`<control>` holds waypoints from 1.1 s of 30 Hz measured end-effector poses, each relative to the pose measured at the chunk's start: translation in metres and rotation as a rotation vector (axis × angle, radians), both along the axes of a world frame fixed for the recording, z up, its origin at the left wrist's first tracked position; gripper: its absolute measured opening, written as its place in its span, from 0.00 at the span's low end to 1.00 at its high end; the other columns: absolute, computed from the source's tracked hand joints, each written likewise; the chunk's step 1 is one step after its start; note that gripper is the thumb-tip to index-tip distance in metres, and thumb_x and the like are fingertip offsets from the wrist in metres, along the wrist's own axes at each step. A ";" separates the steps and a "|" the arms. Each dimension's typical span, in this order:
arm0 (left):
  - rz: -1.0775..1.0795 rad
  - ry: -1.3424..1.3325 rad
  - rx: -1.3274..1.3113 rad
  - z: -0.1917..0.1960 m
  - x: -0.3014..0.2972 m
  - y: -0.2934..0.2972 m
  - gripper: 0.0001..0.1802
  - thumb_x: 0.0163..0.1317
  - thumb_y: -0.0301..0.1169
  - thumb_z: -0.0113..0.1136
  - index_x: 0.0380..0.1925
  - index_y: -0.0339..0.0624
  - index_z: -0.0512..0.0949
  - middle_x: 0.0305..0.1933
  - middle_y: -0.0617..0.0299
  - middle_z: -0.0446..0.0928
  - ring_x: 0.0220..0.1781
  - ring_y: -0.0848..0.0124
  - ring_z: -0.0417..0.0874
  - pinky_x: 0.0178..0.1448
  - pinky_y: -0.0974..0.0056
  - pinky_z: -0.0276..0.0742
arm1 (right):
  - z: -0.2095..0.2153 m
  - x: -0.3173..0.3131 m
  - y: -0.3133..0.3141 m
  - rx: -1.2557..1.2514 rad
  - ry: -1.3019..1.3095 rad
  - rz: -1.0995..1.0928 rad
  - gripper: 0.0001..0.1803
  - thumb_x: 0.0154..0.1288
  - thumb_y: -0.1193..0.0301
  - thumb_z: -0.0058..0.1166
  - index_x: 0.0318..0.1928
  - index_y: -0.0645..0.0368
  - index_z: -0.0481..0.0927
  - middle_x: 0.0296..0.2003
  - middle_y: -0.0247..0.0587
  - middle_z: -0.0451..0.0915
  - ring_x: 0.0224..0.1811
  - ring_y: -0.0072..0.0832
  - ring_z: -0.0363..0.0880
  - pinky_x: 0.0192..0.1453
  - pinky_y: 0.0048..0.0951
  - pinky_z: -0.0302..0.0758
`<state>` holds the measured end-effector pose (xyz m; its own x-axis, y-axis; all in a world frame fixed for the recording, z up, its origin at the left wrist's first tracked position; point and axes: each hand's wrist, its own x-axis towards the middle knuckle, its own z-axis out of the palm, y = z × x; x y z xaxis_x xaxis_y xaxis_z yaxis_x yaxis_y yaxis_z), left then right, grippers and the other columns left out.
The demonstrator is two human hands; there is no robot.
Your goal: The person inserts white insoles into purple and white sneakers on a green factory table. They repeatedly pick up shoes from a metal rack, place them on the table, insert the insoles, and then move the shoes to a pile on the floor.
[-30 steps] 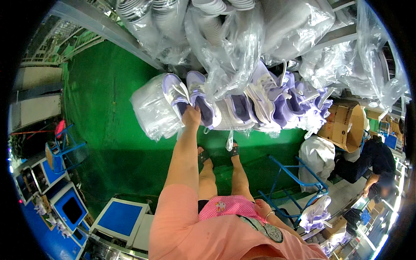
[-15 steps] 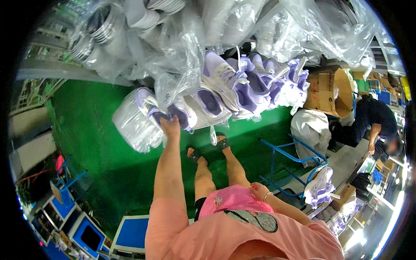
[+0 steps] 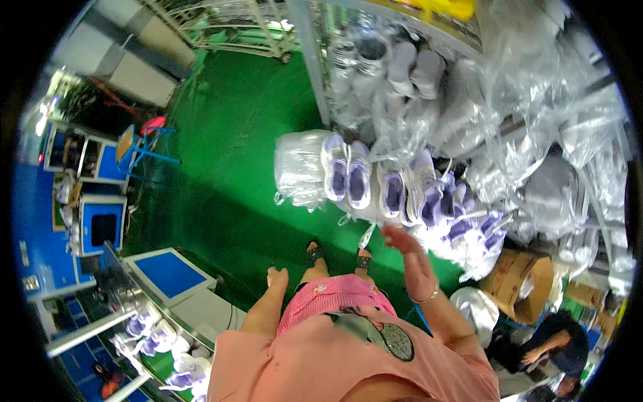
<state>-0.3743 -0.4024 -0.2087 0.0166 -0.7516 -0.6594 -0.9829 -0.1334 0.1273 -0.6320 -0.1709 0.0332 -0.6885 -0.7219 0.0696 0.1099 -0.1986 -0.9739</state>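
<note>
I stand on a green floor [image 3: 221,174] facing a rack of white and lavender shoes [image 3: 348,175], set in a row with their openings up. Several lie under clear plastic bags [image 3: 469,120]. My right hand [image 3: 410,256] is raised with flat, spread fingers just below the row, close to the shoes at the right [image 3: 442,201], and holds nothing. My left hand [image 3: 275,277] hangs beside my hip, empty and loosely relaxed, away from the rack. A white bagged bundle [image 3: 298,167] sits at the row's left end.
Blue machines [image 3: 100,228] and a blue-topped table [image 3: 167,273] stand at the left. A conveyor with lavender shoes [image 3: 157,335] runs at the lower left. An open cardboard box [image 3: 522,285] and a crouching person [image 3: 552,345] are at the right. A blue stool [image 3: 144,141] stands behind.
My left hand has let go of the shoe row and dropped to my hip. My right hand has risen toward the shoes. My head has turned, shifting the rack to the right.
</note>
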 end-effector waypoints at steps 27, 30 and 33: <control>0.793 0.485 0.266 -0.011 0.195 -0.378 0.12 0.50 0.37 0.52 0.29 0.40 0.69 0.23 0.61 0.69 0.24 0.68 0.73 0.24 0.63 0.69 | -0.106 0.088 -0.425 1.304 0.968 1.201 0.22 0.57 0.52 0.37 0.39 0.55 0.74 0.39 0.45 0.75 0.43 0.39 0.73 0.47 0.43 0.65; 0.682 0.552 0.304 -0.003 0.162 -0.412 0.10 0.51 0.37 0.49 0.26 0.40 0.69 0.21 0.62 0.67 0.21 0.69 0.70 0.22 0.64 0.67 | -0.156 0.084 -0.435 1.131 0.733 1.213 0.26 0.58 0.50 0.32 0.35 0.57 0.76 0.34 0.48 0.76 0.39 0.44 0.73 0.45 0.39 0.68; 0.525 0.567 0.318 0.009 0.138 -0.471 0.09 0.52 0.36 0.46 0.24 0.41 0.69 0.20 0.62 0.66 0.18 0.70 0.68 0.19 0.65 0.64 | -0.144 0.050 -0.495 1.177 0.709 1.069 0.23 0.58 0.53 0.33 0.34 0.58 0.76 0.31 0.49 0.76 0.35 0.45 0.74 0.41 0.42 0.69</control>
